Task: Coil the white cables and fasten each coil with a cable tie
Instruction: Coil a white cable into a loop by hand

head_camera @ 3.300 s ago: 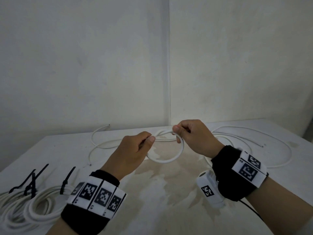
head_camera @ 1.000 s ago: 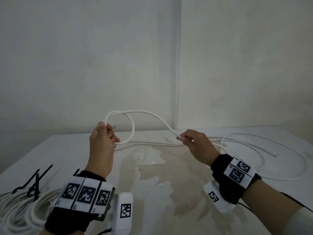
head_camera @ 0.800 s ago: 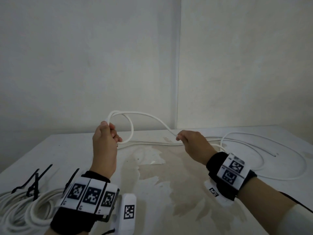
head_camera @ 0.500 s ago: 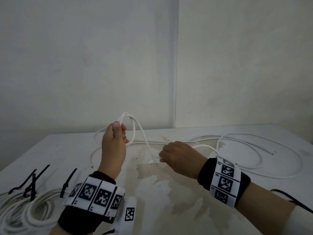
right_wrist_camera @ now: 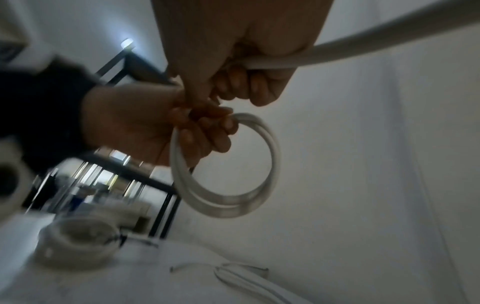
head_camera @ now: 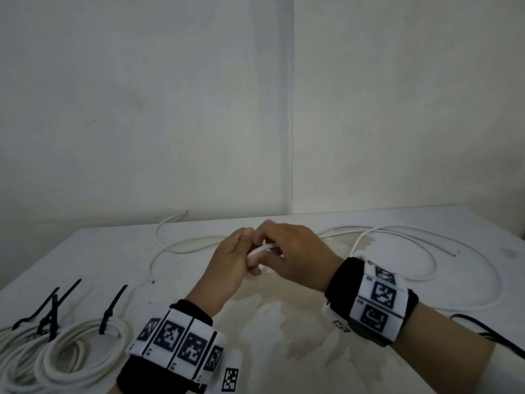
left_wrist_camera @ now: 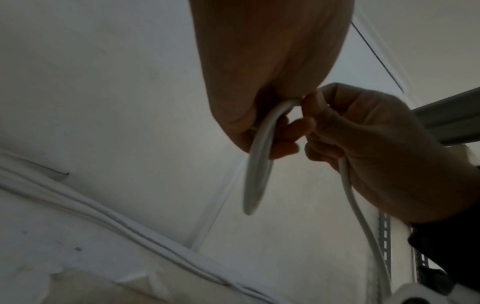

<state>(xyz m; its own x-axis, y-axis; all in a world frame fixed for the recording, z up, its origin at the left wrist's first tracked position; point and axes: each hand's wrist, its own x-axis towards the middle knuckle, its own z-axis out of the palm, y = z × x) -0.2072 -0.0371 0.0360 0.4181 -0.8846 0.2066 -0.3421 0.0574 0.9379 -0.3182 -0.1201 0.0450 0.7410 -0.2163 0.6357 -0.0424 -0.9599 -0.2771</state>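
Note:
Both hands meet above the middle of the white table (head_camera: 119, 251). My left hand (head_camera: 241, 257) grips a small coil (right_wrist_camera: 259, 195) of two or three turns of white cable (head_camera: 262, 248), which hangs below its fingers (left_wrist_camera: 285, 133). My right hand (head_camera: 274, 245) is curled round the same cable right beside the left. From there the cable runs out past the right palm (right_wrist_camera: 363, 41) and down (left_wrist_camera: 363, 226). The rest of it lies in wide loose loops (head_camera: 426, 251) on the right of the table.
Tied coils of white cable (head_camera: 85, 345) with black cable ties (head_camera: 112, 308) lie at the table's near left corner. Another cable end (head_camera: 170, 223) curls at the back left. Two walls meet in a corner behind the table. A brownish stain marks the table's middle.
The hands have come together. My left hand has come down and right with its loop, and my right hand has brought a further length of cable over to it.

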